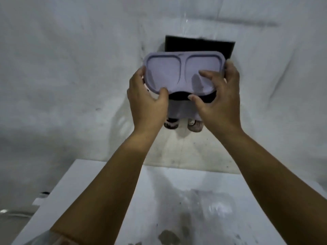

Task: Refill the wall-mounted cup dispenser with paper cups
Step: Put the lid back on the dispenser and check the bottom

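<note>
Both hands up at wall-mounted cup dispenser, gripping its lilac lid w/ two oval recesses. Left hand clamped on lid's left end, thumb on front edge; right hand on right end, fingers spread over top, thumb under front edge. Lid tilted, sitting over dark dispenser opening, black backplate behind on white wall. Two patterned paper cups poking out of dispenser bottom. No readable brand or writing. White tabletop below, crumpled clear plastic wrap near its right edge.
</note>
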